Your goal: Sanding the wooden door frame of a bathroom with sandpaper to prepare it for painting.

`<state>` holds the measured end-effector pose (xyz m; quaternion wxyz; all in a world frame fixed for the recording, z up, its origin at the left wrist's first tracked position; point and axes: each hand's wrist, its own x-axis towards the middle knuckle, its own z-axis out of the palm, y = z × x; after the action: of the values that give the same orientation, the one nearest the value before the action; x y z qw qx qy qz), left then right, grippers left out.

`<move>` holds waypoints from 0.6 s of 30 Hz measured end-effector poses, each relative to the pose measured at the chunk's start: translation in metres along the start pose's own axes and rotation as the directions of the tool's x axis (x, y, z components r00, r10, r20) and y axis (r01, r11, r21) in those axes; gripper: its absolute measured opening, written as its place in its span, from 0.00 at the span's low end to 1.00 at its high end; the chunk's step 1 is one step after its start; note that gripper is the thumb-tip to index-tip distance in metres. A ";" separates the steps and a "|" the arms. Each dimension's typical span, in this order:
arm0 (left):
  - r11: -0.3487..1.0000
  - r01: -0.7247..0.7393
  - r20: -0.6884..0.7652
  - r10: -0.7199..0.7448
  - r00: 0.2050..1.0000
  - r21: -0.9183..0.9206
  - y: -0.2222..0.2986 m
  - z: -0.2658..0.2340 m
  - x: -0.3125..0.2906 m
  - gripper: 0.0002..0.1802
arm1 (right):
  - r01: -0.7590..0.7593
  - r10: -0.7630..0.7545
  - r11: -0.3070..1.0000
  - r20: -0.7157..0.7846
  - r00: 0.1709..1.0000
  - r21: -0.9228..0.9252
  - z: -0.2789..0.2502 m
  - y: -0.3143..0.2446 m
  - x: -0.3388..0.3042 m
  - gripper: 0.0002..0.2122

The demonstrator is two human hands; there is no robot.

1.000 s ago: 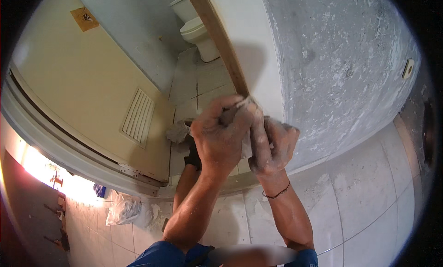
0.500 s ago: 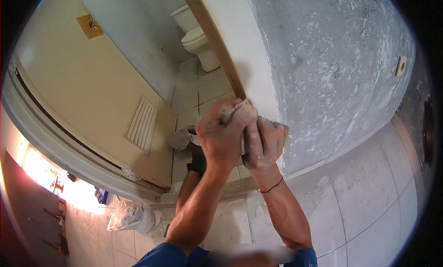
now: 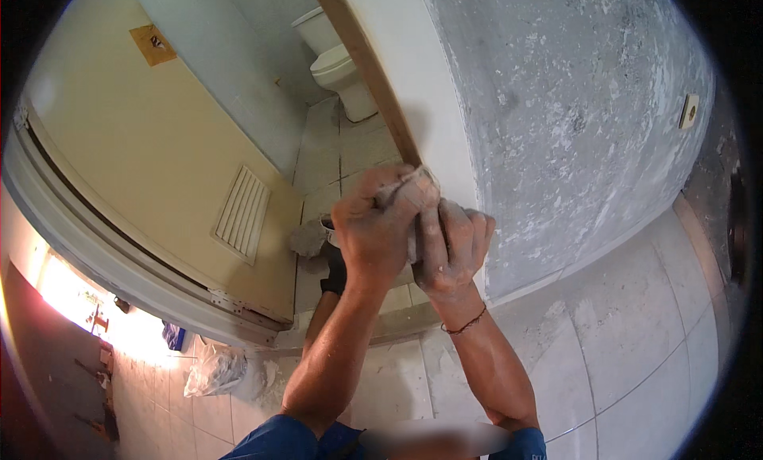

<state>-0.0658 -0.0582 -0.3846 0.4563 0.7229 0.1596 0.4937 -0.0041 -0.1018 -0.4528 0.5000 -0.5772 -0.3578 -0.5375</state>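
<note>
Both hands are bunched together right at the wall corner. The left hand [image 3: 373, 229] is clamped on a plaster-caked tool [image 3: 401, 191], pressing it against the white door jamb [image 3: 413, 86]. The right hand [image 3: 451, 249] is curled just beside it, can't tell what it's gripping. Toilet [image 3: 338, 66] sits far back, cream door [image 3: 143, 150] on the left.

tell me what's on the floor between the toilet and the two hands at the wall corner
In the head view, pale floor tiles run from the toilet toward the left hand and right hand; just beside the hands sits a plaster-smeared bucket.
</note>
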 end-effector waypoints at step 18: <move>0.999 -0.023 0.010 0.024 1.000 -0.049 -0.015 -0.002 -0.009 0.07 | -0.015 0.016 1.000 0.027 1.000 -0.024 -0.009 -0.006 -0.003 0.16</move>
<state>-0.0686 -0.0548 -0.4021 0.4688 0.7159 0.1368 0.4990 -0.0125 -0.1089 -0.4550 0.4923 -0.5931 -0.3538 -0.5298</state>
